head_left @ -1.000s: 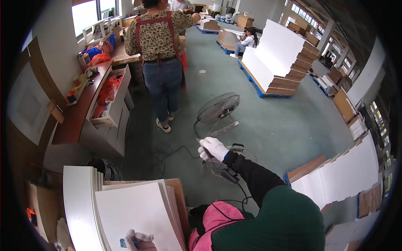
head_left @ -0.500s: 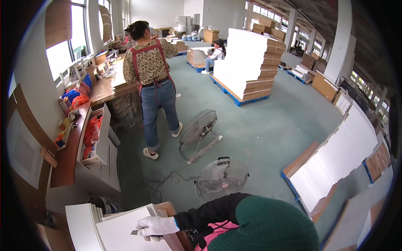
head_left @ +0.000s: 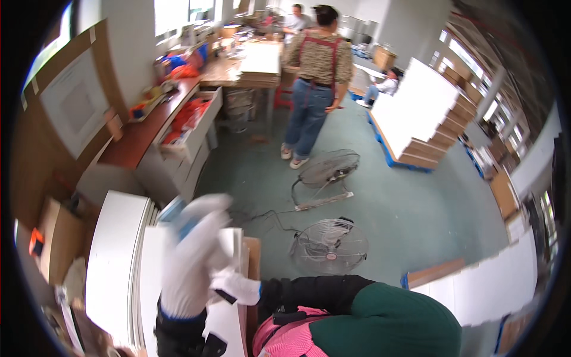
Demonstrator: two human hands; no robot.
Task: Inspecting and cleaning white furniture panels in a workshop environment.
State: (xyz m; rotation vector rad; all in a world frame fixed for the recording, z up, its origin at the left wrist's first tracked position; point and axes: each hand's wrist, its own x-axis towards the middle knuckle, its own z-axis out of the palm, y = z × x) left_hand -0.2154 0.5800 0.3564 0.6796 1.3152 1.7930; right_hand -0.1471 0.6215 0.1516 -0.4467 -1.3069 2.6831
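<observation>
My left hand (head_left: 199,250), in a white glove and smeared by motion, is raised over a stack of white panels (head_left: 153,256). Its fingers are around a light-blue thing (head_left: 178,220), too blurred to name. Close beside its wrist, my right hand (head_left: 242,288), also white-gloved, is low over the right part of the stack. That hand is closed, with a small dark piece (head_left: 225,296) showing at its fingers; I cannot make out what it is. More white panels (head_left: 116,262) stand on edge to the left.
Two floor fans (head_left: 331,247) stand beyond the stack, a cable trailing on the floor. At left are a brown-topped cabinet (head_left: 143,134) and an open drawer (head_left: 199,131) with orange-red contents. A person in a red apron (head_left: 321,65) stands ahead, near a pallet of stacked panels (head_left: 410,113).
My left hand has come into view with the light-blue thing. My right hand has moved right and lower. The view has swung left, and the person in the apron has turned and moved farther off.
</observation>
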